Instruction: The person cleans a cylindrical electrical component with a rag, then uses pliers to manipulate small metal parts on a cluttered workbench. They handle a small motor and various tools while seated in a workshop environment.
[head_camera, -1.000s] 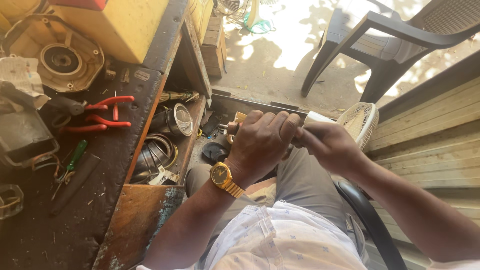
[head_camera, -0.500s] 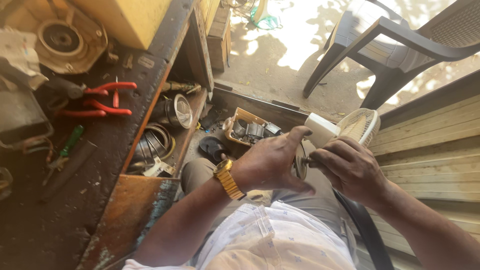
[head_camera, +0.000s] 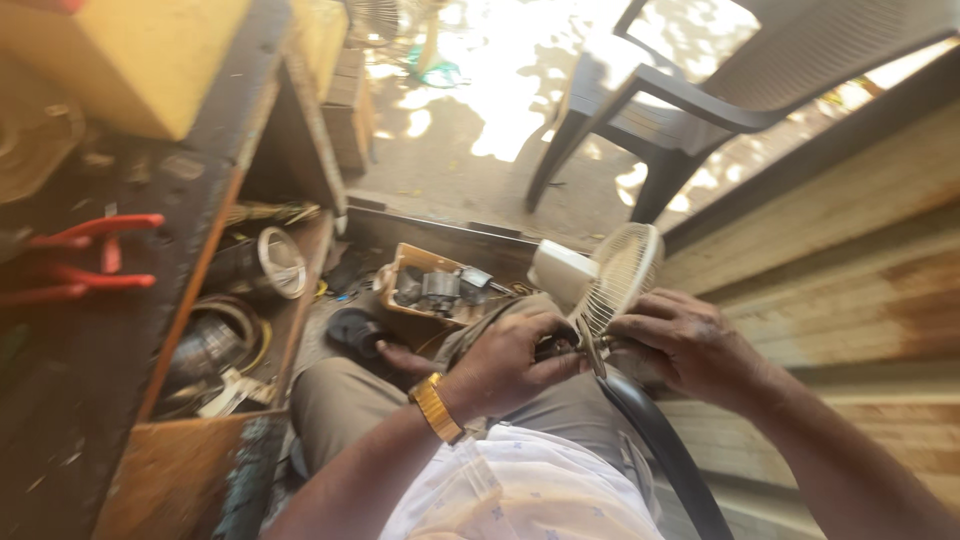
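— Both hands sit lower and nearer the lap than half a second ago, and the view has swung, so the red pliers (head_camera: 85, 258) now sit at the far left edge.

— What is the left hand (head_camera: 515, 360) doing?

— It curls over a small dark part (head_camera: 556, 347) just above the knee. Its fingers wrap around the part and pinch it tight. The wrist bends up a bit, and a gold watch (head_camera: 436, 408) sits on it.

— And the right hand (head_camera: 690, 345)?

— It comes in from the right side. Its fingers bend in and touch the same dark part, right under the white fan guard (head_camera: 615, 280). It looks closed on the part too, but the fingertips are partly hidden.

— Where is the fan guard?

— Between the two hands, tilted up on its edge, over the person's lap. A white block (head_camera: 558, 272) sits just behind it.

— What else is near?

— An open box of small metal bits (head_camera: 435, 287) lies on the ground past the knees. A dark plastic chair (head_camera: 700, 90) stands farther off in the sun. A wooden bench (head_camera: 190, 300) with cans and wire is on the left.
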